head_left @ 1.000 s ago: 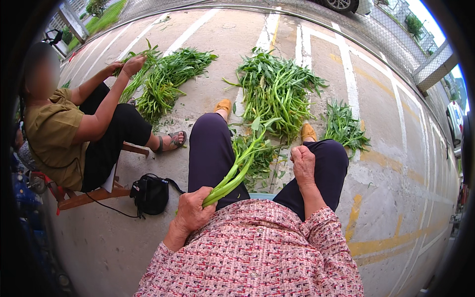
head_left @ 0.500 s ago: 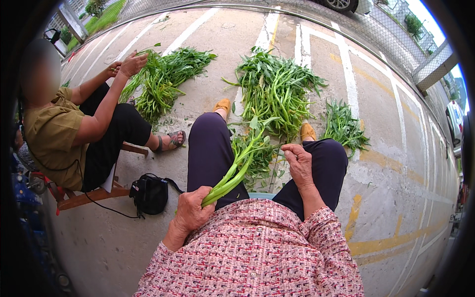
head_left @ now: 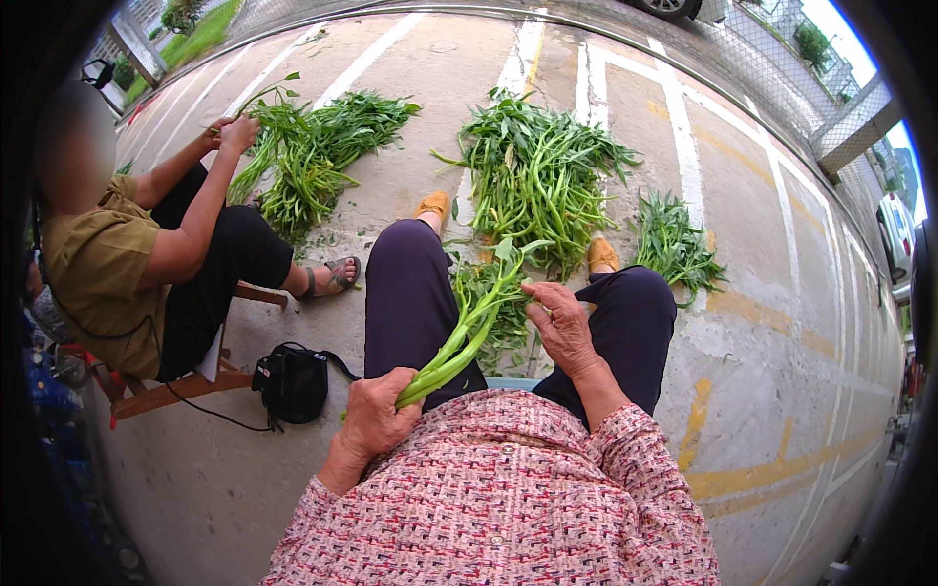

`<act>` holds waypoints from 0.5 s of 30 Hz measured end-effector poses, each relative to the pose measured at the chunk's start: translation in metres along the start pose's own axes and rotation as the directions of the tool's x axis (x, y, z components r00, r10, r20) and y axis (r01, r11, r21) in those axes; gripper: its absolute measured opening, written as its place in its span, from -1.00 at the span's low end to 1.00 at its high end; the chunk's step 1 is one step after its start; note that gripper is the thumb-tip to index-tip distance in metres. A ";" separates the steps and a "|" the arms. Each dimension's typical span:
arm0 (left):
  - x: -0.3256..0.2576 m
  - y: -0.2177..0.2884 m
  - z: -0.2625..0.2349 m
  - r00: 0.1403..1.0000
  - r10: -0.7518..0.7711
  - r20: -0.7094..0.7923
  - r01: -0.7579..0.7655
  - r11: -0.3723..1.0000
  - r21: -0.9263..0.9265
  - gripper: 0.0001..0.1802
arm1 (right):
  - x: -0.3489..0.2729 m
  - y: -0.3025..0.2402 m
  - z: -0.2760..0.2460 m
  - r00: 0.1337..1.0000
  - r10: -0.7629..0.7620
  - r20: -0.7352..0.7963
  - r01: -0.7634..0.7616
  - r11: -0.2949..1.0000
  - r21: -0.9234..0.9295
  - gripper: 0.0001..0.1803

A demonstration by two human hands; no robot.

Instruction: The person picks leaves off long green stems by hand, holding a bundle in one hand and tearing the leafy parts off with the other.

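My left hand [head_left: 383, 408] is closed around the lower ends of a few thick green stalks of water spinach [head_left: 459, 352], held slanting up and away over my lap. Their leafy tips reach out between my knees. Fingers curled in a pinch, my right hand [head_left: 563, 327] is at the upper right side of these stalks. What lies between its fingertips is too small to make out. Beyond my feet spreads a large heap of water spinach [head_left: 537, 176], and some loose leaves and stems [head_left: 503, 327] lie on the ground between my legs.
A smaller pile of greens [head_left: 674, 249] lies right of my right shoe. On the left a seated co-worker [head_left: 107, 244] holds a stem beside another heap [head_left: 313, 166]. A black bag [head_left: 293, 383] rests on the concrete by the co-worker's wooden chair [head_left: 181, 388].
My right hand has moved left, closer to the held stalks. My left hand keeps its grip. The co-worker's hands have come lower and closer together. The view has shifted slightly.
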State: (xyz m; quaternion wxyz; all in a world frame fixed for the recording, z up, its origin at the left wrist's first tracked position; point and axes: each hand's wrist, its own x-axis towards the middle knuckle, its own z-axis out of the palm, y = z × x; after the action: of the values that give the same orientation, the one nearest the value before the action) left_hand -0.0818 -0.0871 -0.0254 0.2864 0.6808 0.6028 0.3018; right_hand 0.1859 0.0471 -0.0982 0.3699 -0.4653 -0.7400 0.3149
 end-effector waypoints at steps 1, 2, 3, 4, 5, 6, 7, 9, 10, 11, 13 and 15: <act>0.000 0.000 0.000 1.000 -0.006 0.002 0.006 1.000 -0.002 -0.79 | 0.000 0.001 0.001 1.000 0.002 0.008 -0.002 1.000 -0.010 -0.68; 0.000 0.000 0.000 1.000 -0.003 0.006 0.003 1.000 -0.004 -0.79 | -0.001 0.001 0.001 1.000 0.012 -0.011 -0.012 1.000 -0.006 -0.70; 0.000 0.000 -0.001 1.000 -0.001 0.010 0.001 1.000 -0.005 -0.79 | -0.001 0.002 0.001 1.000 0.014 -0.011 -0.014 1.000 -0.008 -0.71; 0.000 0.000 -0.001 1.000 0.001 0.014 -0.001 1.000 -0.005 -0.79 | -0.001 0.002 0.002 1.000 0.015 -0.010 -0.015 1.000 -0.011 -0.73; 0.000 0.000 -0.001 1.000 0.006 0.013 -0.006 1.000 0.000 -0.79 | -0.001 0.003 0.002 1.000 0.016 -0.010 -0.016 1.000 -0.014 -0.74; 0.001 0.000 -0.001 1.000 0.011 0.013 -0.011 1.000 0.005 -0.79 | -0.001 0.002 0.002 1.000 0.015 -0.001 -0.015 1.000 -0.024 -0.77; 0.001 0.000 -0.001 1.000 0.015 0.012 -0.015 1.000 0.010 -0.79 | 0.000 0.000 0.002 1.000 0.013 0.009 -0.013 0.999 -0.034 -0.80; 0.001 0.001 -0.003 0.999 0.011 0.031 -0.011 1.000 0.014 -0.79 | 0.000 -0.001 0.002 1.000 0.020 0.023 -0.019 0.999 -0.051 -0.85; 0.001 0.002 -0.003 0.999 0.009 0.041 -0.010 1.000 0.015 -0.79 | 0.000 0.000 0.002 0.999 0.028 0.027 -0.026 0.998 -0.058 -0.87; 0.002 0.002 -0.003 0.999 0.011 0.044 -0.011 1.000 0.015 -0.79 | -0.001 0.000 0.002 0.999 0.036 0.032 -0.034 0.997 -0.065 -0.88; 0.002 0.002 -0.003 0.999 0.012 0.050 -0.012 1.000 0.015 -0.79 | -0.002 -0.001 0.004 0.998 0.058 0.011 -0.056 0.994 -0.091 -0.89; 0.003 0.003 -0.004 0.998 0.025 0.056 -0.026 0.999 0.032 -0.80 | -0.002 -0.002 0.004 0.997 0.070 -0.023 -0.073 0.991 -0.113 -0.90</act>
State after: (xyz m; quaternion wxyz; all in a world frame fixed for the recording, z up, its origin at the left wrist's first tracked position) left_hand -0.0824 -0.0847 -0.0203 0.2880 0.7010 0.5908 0.2767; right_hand 0.1819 0.0436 -0.0992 0.3382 -0.5148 -0.7361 0.2808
